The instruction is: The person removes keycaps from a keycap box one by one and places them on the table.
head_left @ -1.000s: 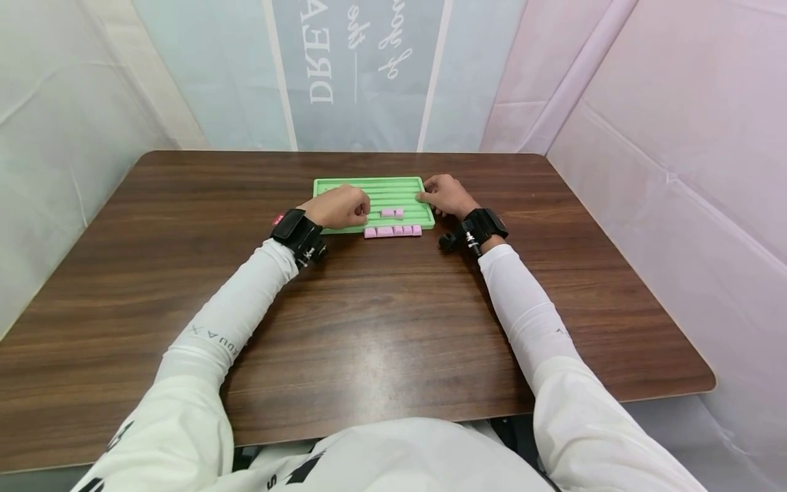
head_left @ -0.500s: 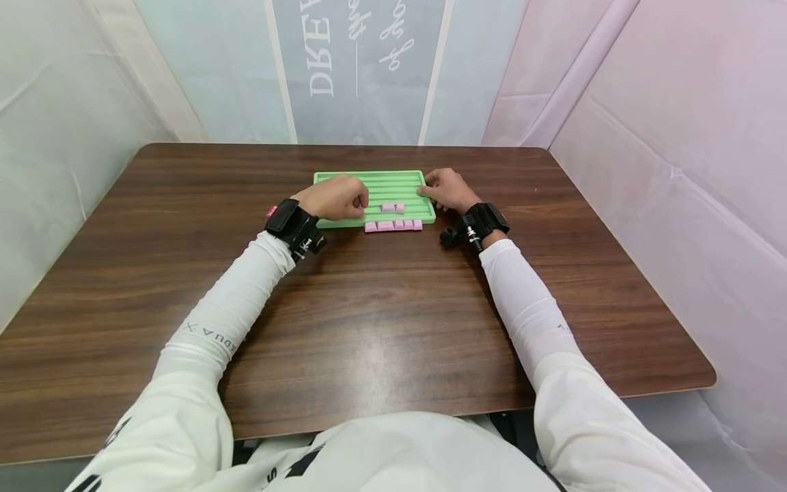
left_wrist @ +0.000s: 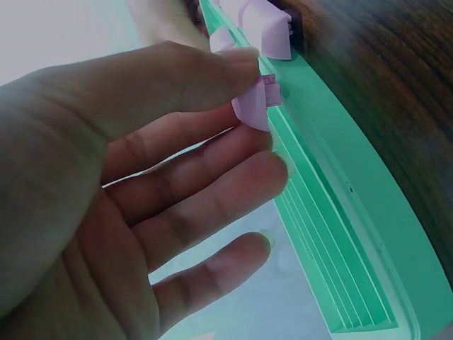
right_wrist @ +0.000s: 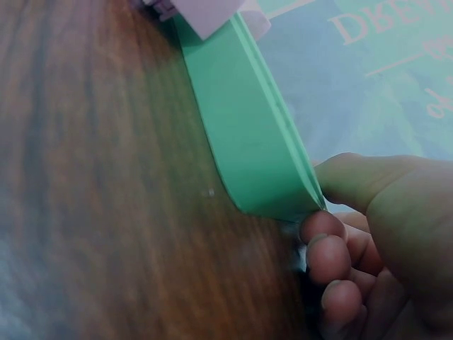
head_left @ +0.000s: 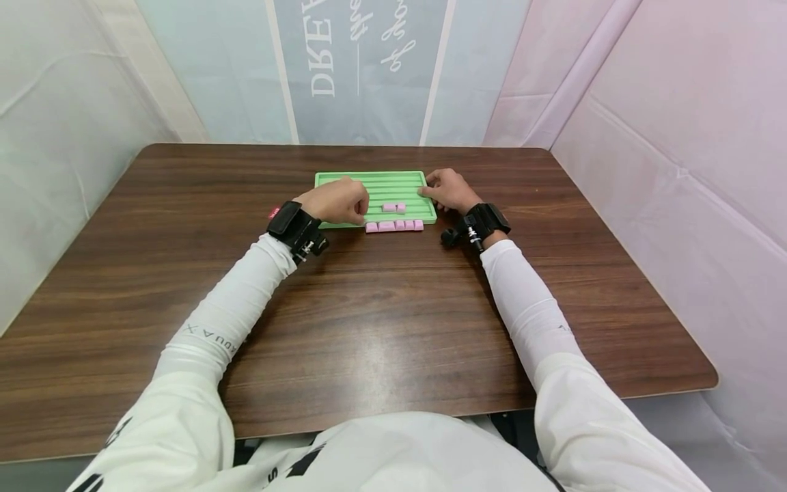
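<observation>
A shallow green tray (head_left: 393, 182) with long parallel ridges lies near the far side of the table. My left hand (head_left: 335, 202) is over the tray's left part. Between its thumb and a finger it pinches a pink keycap (left_wrist: 251, 108), stem side showing in the left wrist view; the other fingers are loosely extended. With thumb on top and fingers outside, my right hand (head_left: 453, 191) grips the tray's right rim. Two pink keycaps (head_left: 389, 208) sit in a near channel. Beneath my left hand, part of the tray is hidden.
A row of several pink keycaps (head_left: 386, 226) stands along the tray's near edge. The brown wooden table (head_left: 381, 321) spreads out in front and to both sides. Pale fabric walls (head_left: 670, 123) surround it, with a printed sheet (head_left: 363, 75) behind.
The head view has tilted slightly, so everything appears a little higher than a second ago. Both hands stay in nearly the same places, and the keycaps in the tray and row look unchanged.
</observation>
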`<action>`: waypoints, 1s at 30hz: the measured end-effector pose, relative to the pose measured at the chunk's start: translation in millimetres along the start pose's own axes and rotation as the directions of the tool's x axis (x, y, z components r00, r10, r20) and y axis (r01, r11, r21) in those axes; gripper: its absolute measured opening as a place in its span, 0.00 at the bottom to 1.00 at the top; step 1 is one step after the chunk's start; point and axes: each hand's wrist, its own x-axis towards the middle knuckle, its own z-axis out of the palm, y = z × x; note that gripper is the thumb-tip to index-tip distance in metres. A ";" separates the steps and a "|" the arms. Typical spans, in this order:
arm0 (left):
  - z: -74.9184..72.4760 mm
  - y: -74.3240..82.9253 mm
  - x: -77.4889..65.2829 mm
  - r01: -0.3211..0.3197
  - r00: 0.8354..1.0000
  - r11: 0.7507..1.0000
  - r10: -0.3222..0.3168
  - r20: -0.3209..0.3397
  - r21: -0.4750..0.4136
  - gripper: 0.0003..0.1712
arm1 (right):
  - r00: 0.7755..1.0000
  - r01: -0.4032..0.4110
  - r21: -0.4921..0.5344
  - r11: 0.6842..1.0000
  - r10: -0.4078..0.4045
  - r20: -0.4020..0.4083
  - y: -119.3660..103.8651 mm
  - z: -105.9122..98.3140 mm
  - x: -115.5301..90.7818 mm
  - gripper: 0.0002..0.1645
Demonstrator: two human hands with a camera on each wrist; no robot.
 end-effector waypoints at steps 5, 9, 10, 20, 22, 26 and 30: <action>2.9 -0.3 0.7 0.010 1.000 1.000 -0.010 0.007 -0.008 0.24 | 1.000 -0.012 0.006 1.000 0.012 -0.003 0.5 1.3 1.1 0.31; 4.4 -0.7 1.0 0.010 1.000 1.000 -0.010 0.016 -0.015 0.20 | 1.000 0.000 -0.008 1.000 0.000 -0.006 0.8 1.2 0.0 0.31; 4.7 -0.5 1.0 0.007 1.000 1.000 -0.007 0.019 -0.014 0.18 | 1.000 0.005 -0.010 1.000 -0.005 -0.007 0.9 1.1 -0.2 0.31; 7.4 0.6 2.2 0.027 0.999 1.000 -0.027 0.040 0.004 0.04 | 1.000 -0.008 -0.007 1.000 0.008 -0.008 0.3 1.2 -2.4 0.32; 7.4 1.3 1.9 0.033 0.998 0.999 -0.033 0.045 0.006 0.02 | 1.000 -0.009 -0.008 1.000 0.009 -0.009 -0.3 1.5 -3.0 0.32; 6.6 2.8 1.3 0.041 0.998 0.999 -0.041 0.056 0.008 0.02 | 1.000 -0.008 -0.017 1.000 0.008 -0.009 -0.2 1.4 -2.8 0.31; 6.0 3.4 1.3 0.039 0.998 0.999 -0.039 0.056 0.009 0.02 | 1.000 -0.009 -0.014 1.000 0.009 -0.009 0.7 0.7 -2.0 0.32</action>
